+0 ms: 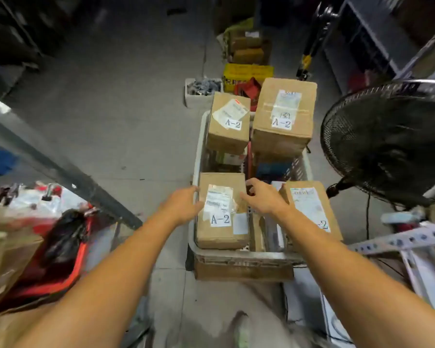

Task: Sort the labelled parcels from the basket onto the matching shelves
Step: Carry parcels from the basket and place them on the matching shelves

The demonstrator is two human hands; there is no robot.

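Observation:
A white basket (198, 156) on the floor holds several brown cardboard parcels. The nearest left parcel (219, 234) carries an "A-2" label. My left hand (183, 204) rests against its left side and my right hand (264, 197) touches its right upper edge, fingers spread on both. A second near parcel (312, 209) lies to the right, partly under my right forearm. Two more "A-2" parcels stand at the far end, a small one (228, 121) and a large one (284, 116).
A black floor fan (387, 139) stands close on the right. A grey shelf upright (60, 169) slants at left, with a red bin (60, 272) below it. Yellow box (246, 72) and white tub (201, 91) sit beyond the basket. Perforated rails (399, 239) are at right.

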